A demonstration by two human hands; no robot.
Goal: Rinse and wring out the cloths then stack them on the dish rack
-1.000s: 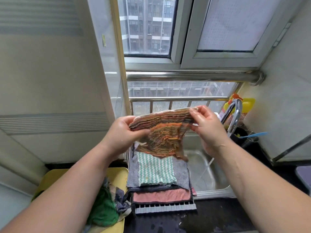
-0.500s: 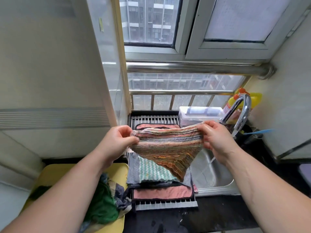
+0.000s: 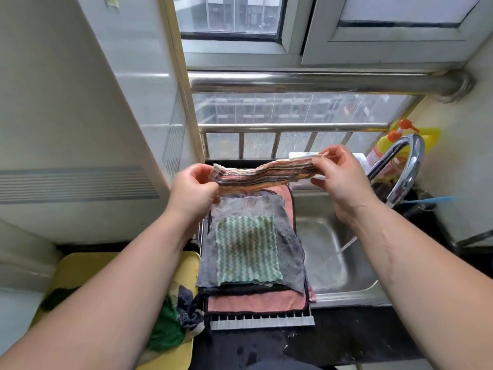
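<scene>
A striped orange-and-brown cloth (image 3: 262,175) is stretched out nearly flat above the far end of the dish rack (image 3: 262,321). My left hand (image 3: 193,192) pinches its left edge and my right hand (image 3: 340,180) pinches its right edge. Below it, cloths lie stacked on the rack: a green zigzag cloth (image 3: 248,249) on top, a grey cloth (image 3: 286,236) under it, then a dark one and a pink cloth (image 3: 254,301) at the bottom.
The steel sink (image 3: 338,265) lies right of the rack, with water running from the curved tap (image 3: 405,169). A yellow basin (image 3: 80,271) at lower left holds several more cloths, one green (image 3: 165,328). Detergent bottles (image 3: 386,150) stand behind the tap. A clear plastic box sits behind the rack.
Both hands have moved forward and lifted the striped cloth from hanging down to lying nearly flat over the rack's far end. My view tilted downward.
</scene>
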